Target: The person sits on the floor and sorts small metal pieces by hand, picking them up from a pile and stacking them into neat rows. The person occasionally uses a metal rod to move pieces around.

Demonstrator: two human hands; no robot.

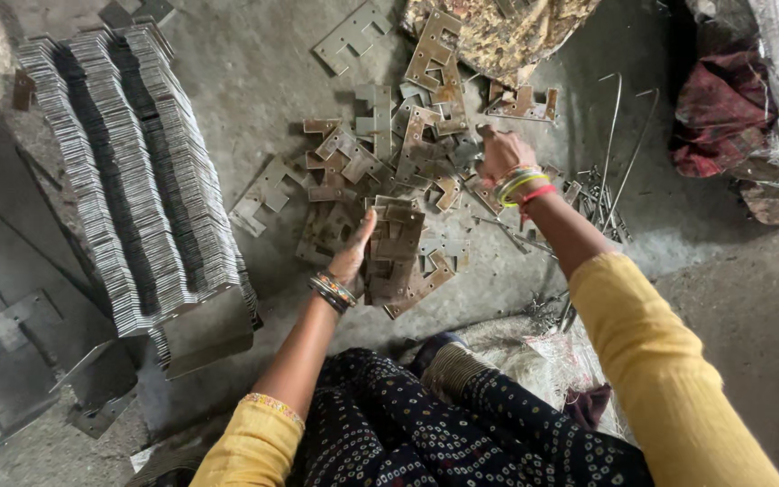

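My left hand (352, 252) holds a small stack of flat notched metal plates (396, 243) upright on the concrete floor, fingers against its left side. My right hand (502, 155), with coloured bangles on the wrist, reaches forward into a loose heap of the same rusty metal plates (389, 135) and touches one at the heap's right side; whether it grips a plate is hidden by the back of the hand. Both sleeves are yellow.
A long row of stacked plates on edge (128, 171) lies at the left. Larger grey sheet pieces (11, 352) sit at the lower left. Thin metal rods (610, 171) lie to the right, a red cloth bundle (723, 117) beyond. My patterned dark skirt (426, 424) is below.
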